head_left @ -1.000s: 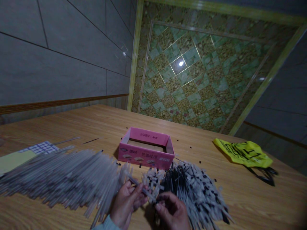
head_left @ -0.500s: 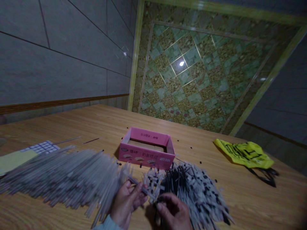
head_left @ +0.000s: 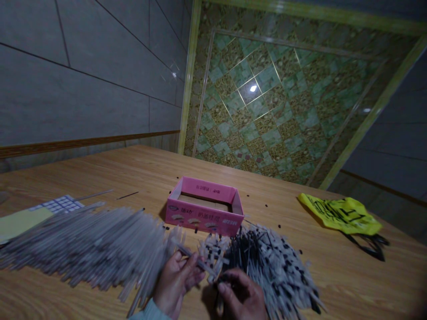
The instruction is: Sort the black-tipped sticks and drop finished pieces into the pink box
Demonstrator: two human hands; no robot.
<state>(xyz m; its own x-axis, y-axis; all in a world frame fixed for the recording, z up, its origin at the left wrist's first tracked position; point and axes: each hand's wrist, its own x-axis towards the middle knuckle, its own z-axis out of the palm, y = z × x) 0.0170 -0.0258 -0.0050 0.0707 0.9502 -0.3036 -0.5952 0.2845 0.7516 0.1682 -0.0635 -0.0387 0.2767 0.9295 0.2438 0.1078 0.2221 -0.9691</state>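
Note:
My left hand (head_left: 178, 280) is closed around a thin, clear plastic tube (head_left: 188, 253), which slants down toward my right hand. My right hand (head_left: 242, 293) pinches something small and dark near the tube's lower end; its kind is too blurred to name. Left of my hands lies a broad heap of long clear tubes (head_left: 100, 244). To the right sits a pile of black sticks with whitish tips (head_left: 280, 266). Between the two heaps, just beyond my fingers, are short whitish pieces (head_left: 213, 249) with dark ends.
Behind the heaps stands an open pink cardboard box (head_left: 203, 218) on the wooden table (head_left: 133, 169). A yellow bag (head_left: 340, 215) with black straps lies at the right. At the left are a checked cloth (head_left: 63, 204) and a pale yellow sheet (head_left: 26, 224). Small black bits are scattered about.
Almost nothing differs. Both hands keep their place and hold, with only a very slight shift of the right fingers.

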